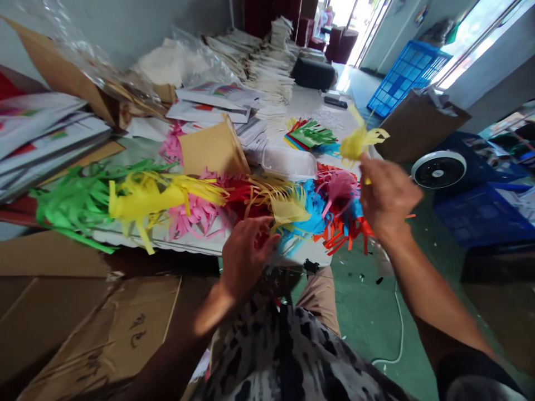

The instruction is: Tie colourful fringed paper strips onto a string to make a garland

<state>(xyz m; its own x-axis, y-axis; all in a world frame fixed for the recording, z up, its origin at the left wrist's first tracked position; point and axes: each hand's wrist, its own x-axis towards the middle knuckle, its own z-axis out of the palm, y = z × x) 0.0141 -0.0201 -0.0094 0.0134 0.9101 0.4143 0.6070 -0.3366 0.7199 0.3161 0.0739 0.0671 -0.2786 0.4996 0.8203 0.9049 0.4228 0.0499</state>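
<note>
Raised at the right end of the table, my right hand [387,195] is closed in a pinch on a yellow paper tassel [355,143], its strips sticking up and outward. My left hand [246,250] is at the table's front edge with fingers and thumb curled toward each other. What sits between them is unclear. Just beyond its fingertips lies a pale yellow fringed paper [288,210]. A row of fringed tissue tassels runs along the front: green [73,200], bright yellow [146,200], pink [196,214], blue [311,209] and orange-red [346,231].
A clear plastic tray [289,161] and a stack of coloured fringed sheets [311,133] lie behind the row. Paper piles [271,67] fill the back. Cardboard boxes [137,323] stand at front left. A fan [438,169] and a blue crate [407,75] are on the right.
</note>
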